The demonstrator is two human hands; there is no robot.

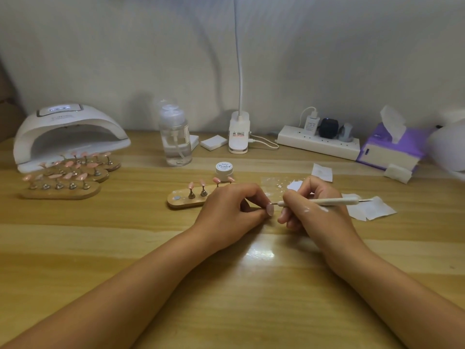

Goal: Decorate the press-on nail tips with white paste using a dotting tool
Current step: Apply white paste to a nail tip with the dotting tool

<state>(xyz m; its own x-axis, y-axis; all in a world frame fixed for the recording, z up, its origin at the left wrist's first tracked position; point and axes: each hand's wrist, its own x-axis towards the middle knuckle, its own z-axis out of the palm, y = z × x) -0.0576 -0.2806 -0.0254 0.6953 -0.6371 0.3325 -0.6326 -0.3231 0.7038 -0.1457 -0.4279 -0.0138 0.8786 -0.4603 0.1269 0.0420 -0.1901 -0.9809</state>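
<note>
My left hand (231,207) pinches a pale pink nail tip (270,209) on its small stand, low over the table. My right hand (312,205) grips a white dotting tool (334,201) like a pen, and its metal point touches the top of that nail tip. White paste is smeared on the back of my right hand. Behind my left hand lies a wooden holder (185,201) with pink nail tips (202,183) on stands. A small white paste jar (224,168) stands behind it. A clear sheet with white paste blobs (292,185) lies past my hands.
At the left stand a white nail lamp (68,133) and three wooden holders of pink tips (65,175). A clear pump bottle (175,137), a clip lamp (239,133), a power strip (319,143) and a purple tissue pack (392,149) line the back. Wipes (372,209) lie at right.
</note>
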